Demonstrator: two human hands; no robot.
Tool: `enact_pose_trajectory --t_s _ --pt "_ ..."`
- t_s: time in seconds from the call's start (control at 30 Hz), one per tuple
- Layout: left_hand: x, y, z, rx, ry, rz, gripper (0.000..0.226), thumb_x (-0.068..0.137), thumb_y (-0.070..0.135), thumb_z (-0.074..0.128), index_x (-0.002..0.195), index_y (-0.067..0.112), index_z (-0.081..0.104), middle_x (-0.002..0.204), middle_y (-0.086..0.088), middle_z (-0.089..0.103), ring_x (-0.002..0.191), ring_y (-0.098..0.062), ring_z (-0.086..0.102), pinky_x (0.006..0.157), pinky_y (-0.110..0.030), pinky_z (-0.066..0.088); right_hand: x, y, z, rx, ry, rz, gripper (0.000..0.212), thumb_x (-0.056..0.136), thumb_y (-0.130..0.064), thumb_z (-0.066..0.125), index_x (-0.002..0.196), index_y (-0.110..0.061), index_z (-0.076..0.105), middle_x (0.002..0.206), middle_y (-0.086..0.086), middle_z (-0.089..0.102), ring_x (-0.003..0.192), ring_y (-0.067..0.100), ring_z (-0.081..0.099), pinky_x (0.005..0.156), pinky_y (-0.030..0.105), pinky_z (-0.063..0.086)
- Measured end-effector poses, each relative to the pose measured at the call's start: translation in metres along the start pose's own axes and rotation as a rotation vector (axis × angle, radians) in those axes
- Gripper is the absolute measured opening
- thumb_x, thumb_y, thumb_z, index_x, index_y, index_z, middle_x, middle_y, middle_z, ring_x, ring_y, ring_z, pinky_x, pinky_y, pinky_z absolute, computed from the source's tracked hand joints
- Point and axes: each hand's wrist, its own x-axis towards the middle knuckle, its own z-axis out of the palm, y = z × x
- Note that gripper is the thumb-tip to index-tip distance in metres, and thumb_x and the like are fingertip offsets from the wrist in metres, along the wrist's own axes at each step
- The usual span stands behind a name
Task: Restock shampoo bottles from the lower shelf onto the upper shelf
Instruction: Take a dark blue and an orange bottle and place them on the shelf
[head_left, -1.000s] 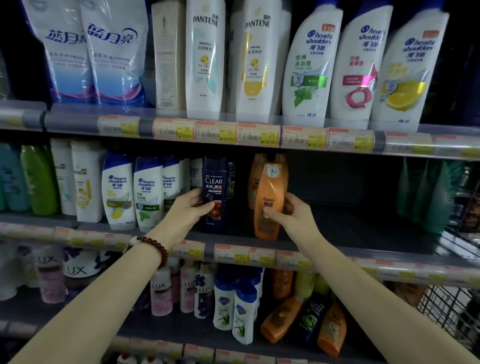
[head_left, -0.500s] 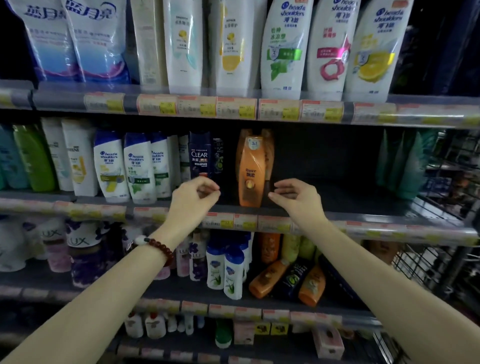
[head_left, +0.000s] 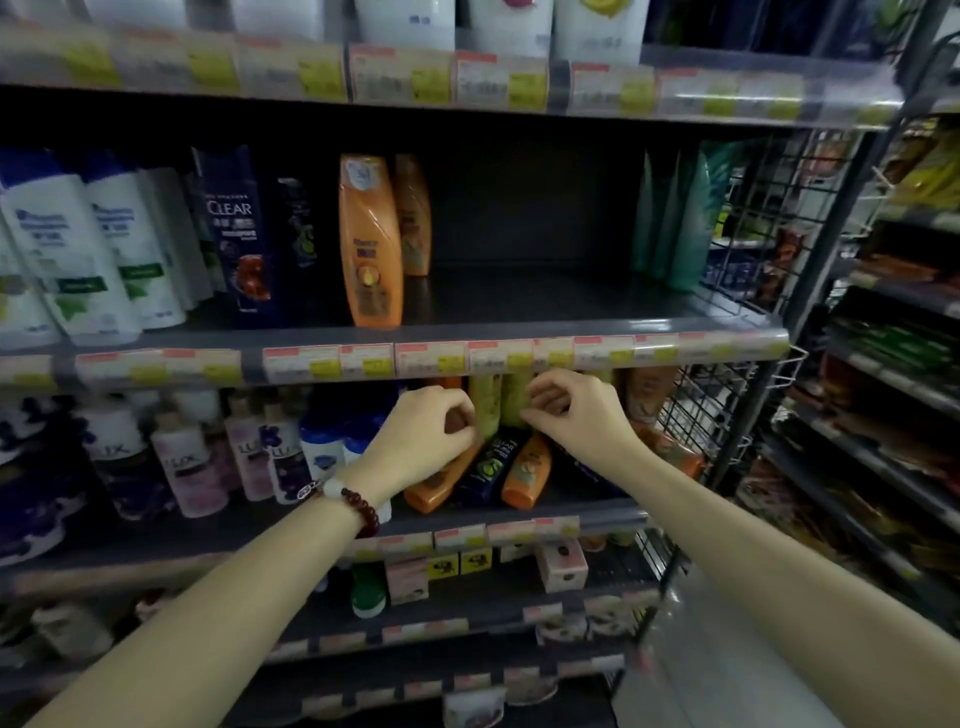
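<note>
Two yellow-green shampoo bottles (head_left: 485, 410) stand on the lower shelf (head_left: 597, 512), just under the upper shelf's price rail (head_left: 519, 356). My left hand (head_left: 426, 436) has its curled fingers at their left side. At their right side are the curled fingers of my right hand (head_left: 571, 415). Whether either hand grips a bottle is unclear. Below my hands lie an orange bottle (head_left: 527, 473), a dark bottle (head_left: 491, 467) and another orange one (head_left: 436, 488). On the upper shelf stand an orange bottle (head_left: 370, 244) and a dark CLEAR bottle (head_left: 236, 234).
A bare stretch of upper shelf (head_left: 519, 296) runs between the orange bottle and green bottles (head_left: 675, 223) at the right. White shampoo bottles (head_left: 78, 244) fill its left. LUX bottles (head_left: 187, 462) stand on the lower shelf's left. A wire rack (head_left: 727, 249) closes the right end.
Both hands let go of the CLEAR and orange bottles on the upper shelf and dropped to the yellow-green bottles on the lower shelf. The view tilted down and moved closer.
</note>
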Motion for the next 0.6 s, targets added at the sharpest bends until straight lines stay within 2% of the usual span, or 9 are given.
enact_pose_trajectory --t_s 0.13,0.23,0.37,0.5,0.6 --pt "0.012 -0.005 0.023 0.030 -0.056 0.004 0.008 0.082 0.025 0.065 0.088 0.021 0.067 0.091 0.003 0.065 0.084 -0.011 0.061 0.075 -0.024 0.048 -0.006 0.029 -0.007 -0.087 -0.046 0.063 0.027 0.079 -0.022 0.075 0.103 -0.013 0.067 0.091 -0.001 0.069 0.081 0.010 0.065 0.072 0.013 0.048" --pt "0.021 -0.012 0.038 0.047 -0.083 -0.006 0.009 0.082 0.027 0.066 0.088 0.020 0.068 0.090 0.004 0.065 0.081 -0.009 0.059 0.070 -0.019 0.042 -0.009 0.052 -0.007 -0.126 -0.072 0.115 0.029 0.079 -0.021 0.075 0.105 -0.012 0.068 0.091 0.000 0.069 0.079 0.008 0.063 0.072 0.013 0.047" --pt "0.032 -0.024 0.057 0.039 -0.114 -0.044 0.010 0.083 0.027 0.066 0.089 0.020 0.069 0.093 0.003 0.068 0.086 -0.011 0.062 0.072 -0.020 0.045 -0.012 0.085 -0.001 -0.158 -0.101 0.190 0.029 0.078 -0.018 0.076 0.105 -0.010 0.067 0.092 0.004 0.070 0.077 0.008 0.061 0.072 0.015 0.046" --pt "0.040 -0.041 0.073 0.041 -0.127 -0.093 0.011 0.086 0.029 0.063 0.091 0.019 0.068 0.086 0.008 0.063 0.080 -0.007 0.058 0.056 -0.006 0.031 -0.012 0.113 0.011 -0.185 -0.139 0.271 0.030 0.077 -0.018 0.076 0.104 -0.010 0.068 0.093 0.006 0.072 0.079 0.010 0.061 0.075 0.019 0.048" --pt "0.046 -0.056 0.083 0.021 -0.144 -0.145 0.013 0.087 0.027 0.062 0.093 0.017 0.068 0.088 0.006 0.063 0.077 -0.006 0.055 0.054 -0.004 0.029 -0.008 0.128 0.020 -0.200 -0.158 0.309 0.031 0.078 -0.018 0.075 0.105 -0.009 0.067 0.092 0.005 0.070 0.080 0.011 0.061 0.074 0.020 0.047"
